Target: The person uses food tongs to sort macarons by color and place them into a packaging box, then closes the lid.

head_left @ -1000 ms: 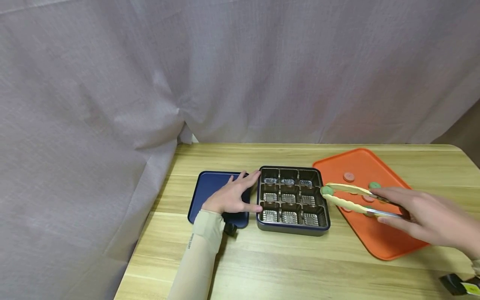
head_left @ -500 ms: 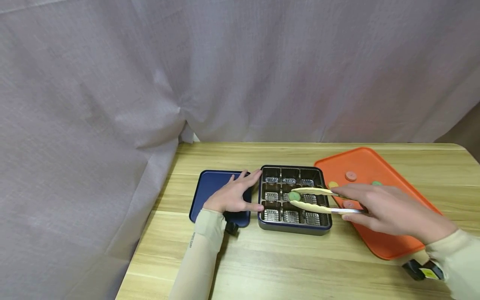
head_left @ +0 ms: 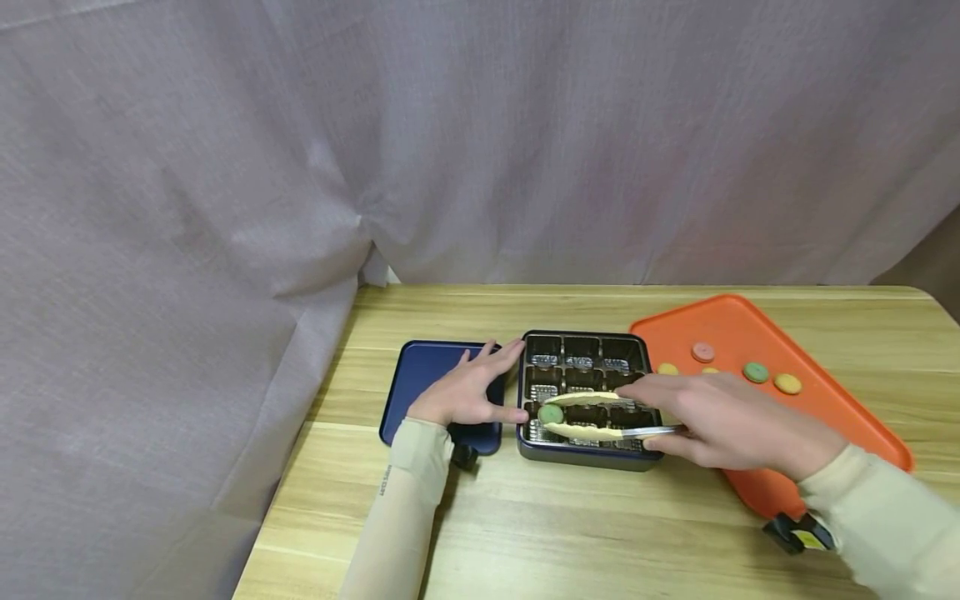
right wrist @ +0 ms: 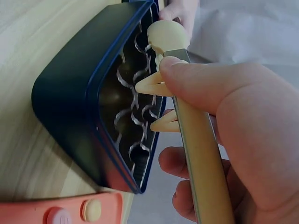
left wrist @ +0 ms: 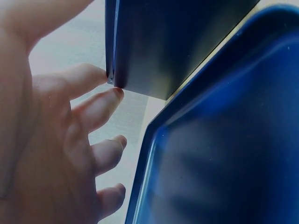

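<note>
A dark blue box point(head_left: 588, 455) with a black divided insert stands on the wooden table. My left hand point(head_left: 468, 390) has its fingers spread and touches the box's left edge; in the left wrist view, fingertips point(left wrist: 117, 93) meet the box corner. My right hand point(head_left: 731, 421) grips a pair of tongs point(head_left: 588, 432) with cream scalloped tips. Between those tips sits a green macaron point(head_left: 551, 414), over the front left compartment. The right wrist view shows the tongs' handle point(right wrist: 203, 154) under my thumb, with the macaron hidden there.
A blue lid point(head_left: 420, 371) lies left of the box, partly under my left hand. To the right, an orange tray point(head_left: 847, 425) bears several macarons, among them a pink macaron point(head_left: 702, 352) and a yellow macaron point(head_left: 787, 383). A grey curtain point(head_left: 525, 142) hangs behind the table.
My right hand has carried the tongs and the green macaron leftward from the box's right edge, across the middle, to the front left compartment. The left hand has stayed at the box's left edge.
</note>
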{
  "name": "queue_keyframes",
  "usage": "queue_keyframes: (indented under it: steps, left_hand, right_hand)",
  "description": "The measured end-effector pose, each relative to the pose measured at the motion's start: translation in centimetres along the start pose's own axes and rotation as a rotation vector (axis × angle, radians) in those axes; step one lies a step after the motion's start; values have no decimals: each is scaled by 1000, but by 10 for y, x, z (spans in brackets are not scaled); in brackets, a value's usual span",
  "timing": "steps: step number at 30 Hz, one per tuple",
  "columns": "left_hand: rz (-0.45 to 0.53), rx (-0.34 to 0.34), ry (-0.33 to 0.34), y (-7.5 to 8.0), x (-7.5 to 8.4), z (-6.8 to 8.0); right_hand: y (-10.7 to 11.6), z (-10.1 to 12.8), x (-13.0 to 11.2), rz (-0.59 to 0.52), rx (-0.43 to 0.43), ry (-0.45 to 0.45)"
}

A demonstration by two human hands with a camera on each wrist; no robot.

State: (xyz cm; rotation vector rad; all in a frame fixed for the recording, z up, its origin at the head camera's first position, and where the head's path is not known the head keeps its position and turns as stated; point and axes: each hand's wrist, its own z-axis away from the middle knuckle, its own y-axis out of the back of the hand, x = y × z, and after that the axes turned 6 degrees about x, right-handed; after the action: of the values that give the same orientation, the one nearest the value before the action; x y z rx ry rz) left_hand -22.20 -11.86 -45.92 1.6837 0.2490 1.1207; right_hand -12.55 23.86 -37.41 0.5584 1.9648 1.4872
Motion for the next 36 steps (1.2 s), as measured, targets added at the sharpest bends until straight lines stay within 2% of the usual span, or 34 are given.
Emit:
queue_keyframes:
  steps: [4,12,30,36]
  left_hand:
    - [-5,-2,0,0,0,0]
    - [-7,3,-5,0,1,-1]
    - [-15,-3,7,-1,1,0]
    - [-15,-5,0,0,1,0]
  right_hand:
    - [-4,-5,-2,0,-10,20]
    - [-7,-10,-4,4,-52,-3]
    - [-7,-7,-2,-16,-29,8]
    - [-7,0,1,12,0,4]
